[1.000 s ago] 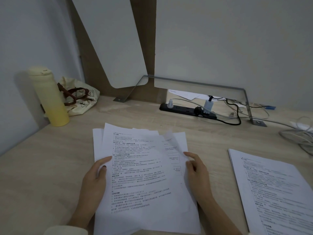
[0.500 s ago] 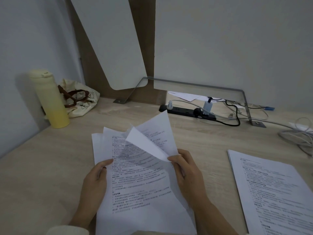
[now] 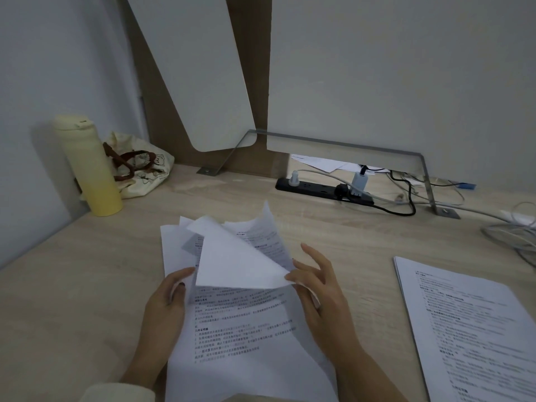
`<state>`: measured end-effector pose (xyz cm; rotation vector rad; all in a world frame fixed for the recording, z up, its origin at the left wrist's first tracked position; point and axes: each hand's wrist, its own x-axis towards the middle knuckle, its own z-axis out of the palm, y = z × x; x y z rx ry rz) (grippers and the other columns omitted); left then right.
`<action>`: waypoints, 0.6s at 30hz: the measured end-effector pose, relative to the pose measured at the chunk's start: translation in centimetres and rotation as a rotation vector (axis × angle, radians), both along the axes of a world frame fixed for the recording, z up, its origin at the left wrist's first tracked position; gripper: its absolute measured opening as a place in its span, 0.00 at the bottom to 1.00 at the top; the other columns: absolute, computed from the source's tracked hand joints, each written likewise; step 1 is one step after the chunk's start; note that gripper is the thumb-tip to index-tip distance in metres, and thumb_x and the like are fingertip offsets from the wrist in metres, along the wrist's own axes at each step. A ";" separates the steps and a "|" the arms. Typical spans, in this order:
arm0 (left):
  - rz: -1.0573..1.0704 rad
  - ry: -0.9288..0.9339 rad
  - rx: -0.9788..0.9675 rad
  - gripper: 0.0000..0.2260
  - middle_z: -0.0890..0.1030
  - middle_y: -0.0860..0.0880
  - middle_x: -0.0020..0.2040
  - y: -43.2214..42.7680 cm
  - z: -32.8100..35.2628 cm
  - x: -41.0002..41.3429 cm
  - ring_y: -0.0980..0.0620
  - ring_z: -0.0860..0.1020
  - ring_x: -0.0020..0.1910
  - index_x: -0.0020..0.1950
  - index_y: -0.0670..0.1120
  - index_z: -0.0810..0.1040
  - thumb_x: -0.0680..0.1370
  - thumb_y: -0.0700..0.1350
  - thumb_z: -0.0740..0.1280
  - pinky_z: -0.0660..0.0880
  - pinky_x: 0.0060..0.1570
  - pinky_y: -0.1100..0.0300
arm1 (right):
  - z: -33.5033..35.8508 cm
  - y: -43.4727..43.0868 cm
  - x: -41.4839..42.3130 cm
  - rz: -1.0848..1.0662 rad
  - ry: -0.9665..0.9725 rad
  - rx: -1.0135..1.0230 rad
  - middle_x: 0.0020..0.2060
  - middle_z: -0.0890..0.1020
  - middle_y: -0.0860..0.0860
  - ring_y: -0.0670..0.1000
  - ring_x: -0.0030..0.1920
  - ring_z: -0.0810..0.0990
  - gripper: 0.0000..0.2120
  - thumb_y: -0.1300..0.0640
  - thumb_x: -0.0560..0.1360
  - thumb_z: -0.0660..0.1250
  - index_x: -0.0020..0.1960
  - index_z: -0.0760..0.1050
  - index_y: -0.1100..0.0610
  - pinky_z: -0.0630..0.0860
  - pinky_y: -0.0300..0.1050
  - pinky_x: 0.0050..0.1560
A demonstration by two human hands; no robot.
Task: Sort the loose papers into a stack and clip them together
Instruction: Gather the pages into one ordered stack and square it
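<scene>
At the far left, one bottle is standing upright on the desk, with one bag slumping just beside it. The left hand is gripping the left edge of the papers, thumb lying on top; the other fingers are mostly hidden, so I cannot tell how they are lying.

The papers are lying between the two hands, long axis running away from the person, their far corners fanning out unevenly. The top sheet is curling over towards the left, blank underside showing. The right hand is pinching its near right corner between thumb and forefinger, the remaining fingers spreading apart above the desk.

That corner is sitting at the right hand's fingertips, so squaring the pile is likely depending on this hand, with the left one pinning the opposite edge.

Further right, one power strip is lying by the wall, and one neater stack is resting well apart from the papers.

That is making two piles. The sheets in each are too overlapped for counting. No clip is showing.
</scene>
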<state>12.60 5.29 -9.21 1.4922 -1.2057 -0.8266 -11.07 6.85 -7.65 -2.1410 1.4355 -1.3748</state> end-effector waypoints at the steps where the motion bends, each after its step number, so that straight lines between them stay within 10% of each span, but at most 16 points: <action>1: 0.012 0.010 -0.010 0.16 0.73 0.51 0.63 0.0 0.2 0.0 0.52 0.71 0.62 0.66 0.47 0.72 0.80 0.37 0.56 0.66 0.60 0.58 | 0.4 0.1 0.1 -0.007 -0.117 0.087 0.63 0.74 0.43 0.38 0.62 0.74 0.07 0.47 0.78 0.56 0.50 0.72 0.39 0.74 0.26 0.52; 5: 0.010 0.136 -0.030 0.26 0.62 0.59 0.68 0.1 0.8 0.1 0.59 0.62 0.66 0.76 0.50 0.55 0.80 0.37 0.57 0.59 0.66 0.59 | 0.7 -1.3 -0.7 -0.093 -0.643 0.552 0.50 0.82 0.46 0.51 0.47 0.83 0.16 0.62 0.79 0.57 0.61 0.64 0.44 0.80 0.44 0.45; 11: -0.151 0.309 0.198 0.16 0.81 0.47 0.56 -0.8 0.6 0.4 0.46 0.80 0.52 0.64 0.46 0.73 0.76 0.40 0.64 0.76 0.52 0.50 | 0.9 -4.3 -1.5 -0.169 -0.582 0.906 0.56 0.80 0.60 0.63 0.51 0.81 0.19 0.68 0.76 0.57 0.64 0.71 0.59 0.79 0.60 0.53; 18: -0.258 0.351 0.190 0.24 0.79 0.45 0.60 -1.1 2.1 0.2 0.45 0.78 0.58 0.66 0.46 0.72 0.70 0.40 0.70 0.72 0.62 0.45 | 2.1 -5.0 1.2 -0.054 -0.536 0.892 0.59 0.80 0.53 0.51 0.51 0.81 0.17 0.55 0.79 0.56 0.65 0.74 0.54 0.77 0.44 0.48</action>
